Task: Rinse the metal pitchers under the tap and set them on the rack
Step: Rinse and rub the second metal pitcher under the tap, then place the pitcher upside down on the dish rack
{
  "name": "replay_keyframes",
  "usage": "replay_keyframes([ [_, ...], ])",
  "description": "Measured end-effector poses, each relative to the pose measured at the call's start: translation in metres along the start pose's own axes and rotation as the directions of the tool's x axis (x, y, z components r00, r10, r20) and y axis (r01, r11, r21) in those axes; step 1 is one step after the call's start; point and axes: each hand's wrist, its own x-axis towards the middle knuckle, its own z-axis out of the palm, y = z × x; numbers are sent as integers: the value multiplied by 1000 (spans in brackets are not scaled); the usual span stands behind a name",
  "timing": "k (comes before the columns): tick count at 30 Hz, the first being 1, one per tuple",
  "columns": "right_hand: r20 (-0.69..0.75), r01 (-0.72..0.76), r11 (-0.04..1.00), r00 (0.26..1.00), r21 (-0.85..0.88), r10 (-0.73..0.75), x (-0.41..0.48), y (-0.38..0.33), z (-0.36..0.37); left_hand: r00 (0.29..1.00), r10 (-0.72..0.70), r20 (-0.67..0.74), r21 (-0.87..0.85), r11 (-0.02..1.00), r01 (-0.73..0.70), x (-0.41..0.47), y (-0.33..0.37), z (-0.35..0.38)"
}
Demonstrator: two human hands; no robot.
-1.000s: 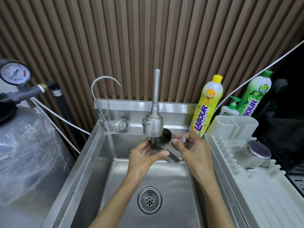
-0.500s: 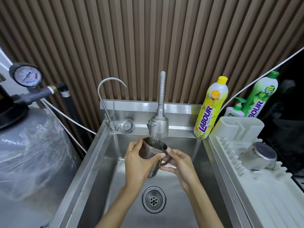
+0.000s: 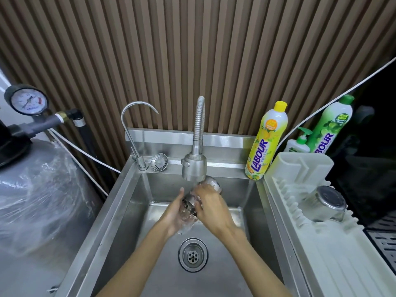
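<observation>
Forearms (image 3: 137, 254) reach over the sink (image 3: 111, 211); the left hand (image 3: 174, 214) cups the pitcher (image 3: 212, 183) from below and the right hand (image 3: 212, 207) grips across it. It lies tipped, base pointing far-right under the running tap (image 3: 194, 168); 0.5 s ago it stood upright, mouth up. The rack (image 3: 334, 264) lies to the right, nearer the right hand.

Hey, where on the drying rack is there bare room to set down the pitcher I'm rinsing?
The near stretch of the rack, between the upturned pitcher and the bottom edge of the view, is bare. The slots left of that pitcher, toward the sink, are free too. The back is crowded: cutlery holder, then soap bottles.
</observation>
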Motion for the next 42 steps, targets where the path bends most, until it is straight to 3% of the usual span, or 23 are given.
replay_keyframes([
  [4,163,167,983,975,-81,-152,-8,8,1,998,-58,36,256,965,47,0,5,12],
  [8,209,233,968,955,-96,-209,-22,20,0,993,-89,78,275,959,64,5,-2,16],
  [12,88,95,984,990,150,-109,-29,27,-13,993,67,100,158,984,-82,2,-8,42],
  [15,3,-142,874,987,465,158,-35,31,-32,962,160,219,130,973,-192,4,-7,70],
  [18,-139,-213,690,898,692,417,-44,47,-61,927,221,303,175,943,-282,4,-11,108],
  [20,-165,-234,651,856,722,490,-55,67,-84,891,226,393,147,941,-304,2,-17,138],
  [24,-220,-315,665,776,677,591,-93,111,-130,817,160,555,74,968,-240,-4,-35,197],
  [27,-355,-346,709,681,615,640,-123,141,-145,749,142,647,181,926,-332,-5,-51,237],
  [32,-486,-362,663,470,655,737,-149,175,-134,741,164,651,352,800,-485,7,-85,263],
  [35,-480,-400,645,442,651,758,-155,192,-119,716,158,680,360,779,-514,10,-105,265],
  [42,-462,-429,607,400,668,791,-165,204,-101,752,129,646,385,797,-467,16,-122,264],
])
